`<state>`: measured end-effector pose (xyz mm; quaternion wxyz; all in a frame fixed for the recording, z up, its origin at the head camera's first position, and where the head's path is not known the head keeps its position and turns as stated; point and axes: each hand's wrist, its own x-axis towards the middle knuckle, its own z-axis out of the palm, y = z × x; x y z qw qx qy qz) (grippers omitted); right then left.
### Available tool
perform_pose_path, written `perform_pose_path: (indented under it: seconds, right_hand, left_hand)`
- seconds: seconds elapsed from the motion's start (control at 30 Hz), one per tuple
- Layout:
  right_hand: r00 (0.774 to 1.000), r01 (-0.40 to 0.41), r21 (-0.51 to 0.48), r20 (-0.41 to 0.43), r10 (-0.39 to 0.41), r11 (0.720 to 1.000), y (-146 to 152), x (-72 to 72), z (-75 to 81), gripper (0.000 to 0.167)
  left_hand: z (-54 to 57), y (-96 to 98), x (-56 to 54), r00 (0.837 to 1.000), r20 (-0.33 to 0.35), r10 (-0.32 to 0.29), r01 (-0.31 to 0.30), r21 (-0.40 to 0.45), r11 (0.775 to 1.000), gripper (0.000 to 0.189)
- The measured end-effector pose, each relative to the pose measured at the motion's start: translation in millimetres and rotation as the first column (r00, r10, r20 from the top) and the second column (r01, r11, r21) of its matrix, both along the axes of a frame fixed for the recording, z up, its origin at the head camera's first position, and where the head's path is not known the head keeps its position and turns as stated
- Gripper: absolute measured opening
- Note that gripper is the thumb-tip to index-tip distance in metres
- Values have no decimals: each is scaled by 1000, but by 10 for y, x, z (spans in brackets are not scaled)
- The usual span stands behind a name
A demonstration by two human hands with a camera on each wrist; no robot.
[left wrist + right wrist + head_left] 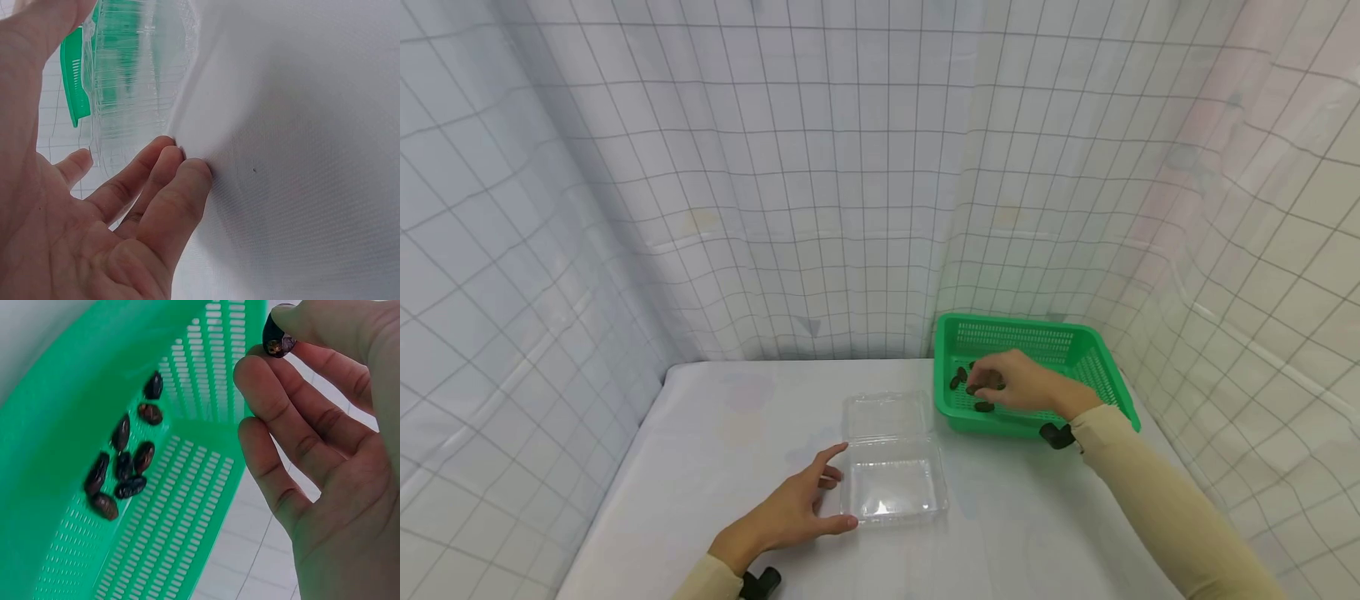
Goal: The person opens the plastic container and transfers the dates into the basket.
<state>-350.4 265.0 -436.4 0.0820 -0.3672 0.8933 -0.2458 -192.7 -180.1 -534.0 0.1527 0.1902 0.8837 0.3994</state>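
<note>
A clear plastic clamshell box [895, 487] lies with its lid spread back on the white table. My left hand [790, 510] is at its left side, thumb by the front corner and index finger near the hinge. In the left wrist view, the other left fingers [181, 197] rest on the tabletop. My right hand [1026, 383] is over the green basket [1022, 425]. Between its thumb and fingertips it pinches a dark, glossy date [274, 339]. Several more dates [122, 432] lie on the basket floor, most of them bunched together.
The basket has slotted walls and stands at the table's back right, right of the clamshell lid [887, 414]. Grid-patterned white curtains [865, 208] enclose the back and both sides. White cloth covers the table [730, 442].
</note>
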Motion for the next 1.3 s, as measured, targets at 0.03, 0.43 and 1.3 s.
perform_pose_path:
  seconds: [0.03, 0.43, 1.3]
  right_hand:
    - [1000, 7, 1, -6, -7, 1000, 19, -20, 0, 14]
    - [995, 103, 26, -3, -103, 994, 240, -175, -39, 15]
    - [981, 192, 40, 9, -192, 981, 616, -423, -97, 20]
  left_hand:
    - [1, -1, -1, 1000, 1, 2, -2, 0, 1000, 115]
    - [5, 11, 13, 1000, 9, 8, -8, 5, 1000, 114]
    - [20, 15, 30, 1000, 14, 21, -21, -3, 1000, 114]
